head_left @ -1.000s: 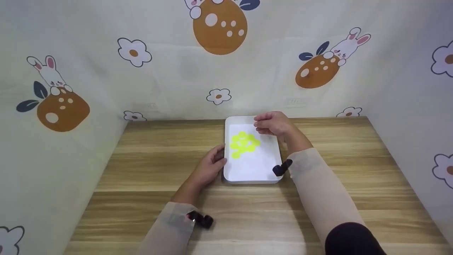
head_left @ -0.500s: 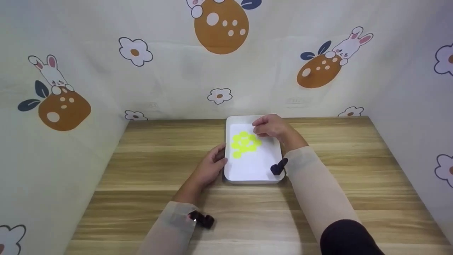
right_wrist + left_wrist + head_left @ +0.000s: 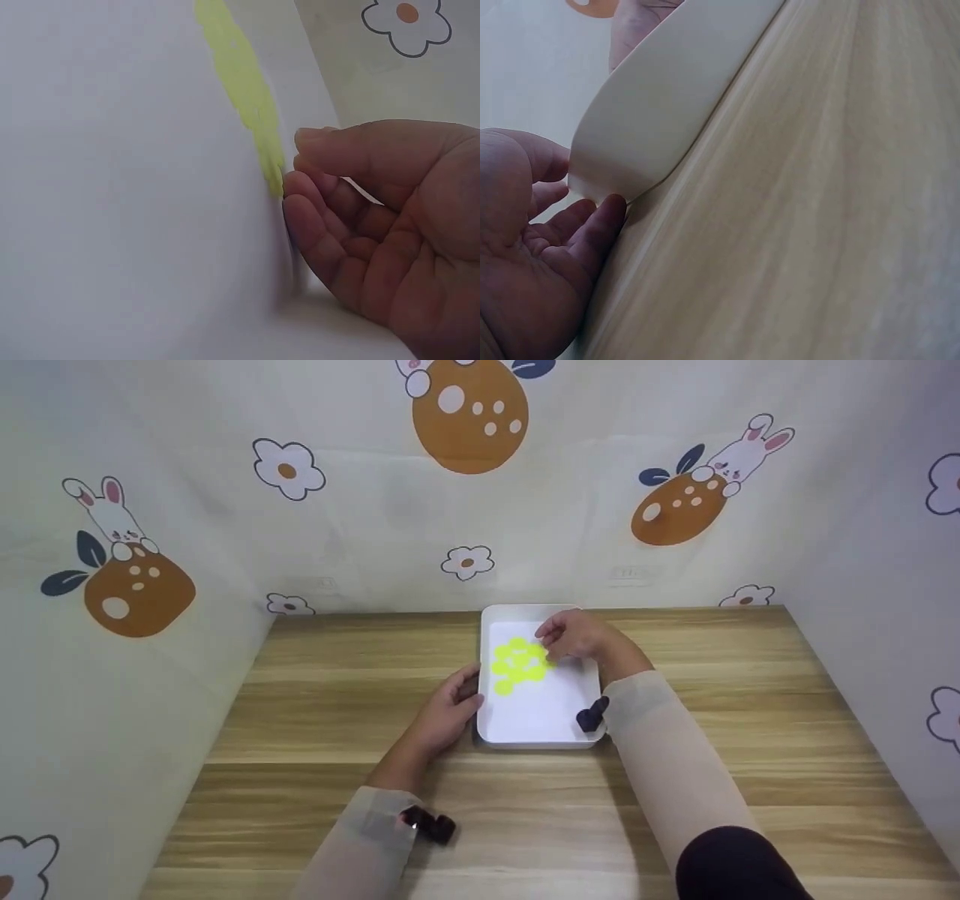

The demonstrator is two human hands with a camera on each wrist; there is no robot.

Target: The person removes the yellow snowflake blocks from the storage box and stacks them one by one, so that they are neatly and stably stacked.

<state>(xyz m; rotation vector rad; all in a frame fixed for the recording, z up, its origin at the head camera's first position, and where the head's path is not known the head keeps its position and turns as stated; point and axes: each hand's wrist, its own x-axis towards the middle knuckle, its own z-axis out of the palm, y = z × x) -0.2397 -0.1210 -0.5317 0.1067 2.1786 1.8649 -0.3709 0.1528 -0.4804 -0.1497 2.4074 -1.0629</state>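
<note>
So there's a shallow white rectangular tray with rounded corners [image 3: 544,723] lying flat on a wood-grain table [image 3: 300,705]. Inside it, over toward the tray's left side and past its middle, is a bunch of flat, bright yellow round shapes [image 3: 517,673] clumped into a rough ring, with one poking out at the lower left.

The left hand [image 3: 446,709] is at the tray's left wall, thumb and fingers loosely spread with the tips touching the outside. The right hand [image 3: 577,636] is inside the tray's far right part, fingers curled and pretty narrow. The right wrist cam has its fingertips right at the edge of the yellow stuff, but honestly can't tell if they're pinching any of it.

Both arms have pale beige sleeves [image 3: 675,757], with a small black gadget [image 3: 429,825] on each wrist. Behind the tray hangs a cream backdrop [image 3: 360,525] printed with white flowers and bunnies on orange-brown fruit.
</note>
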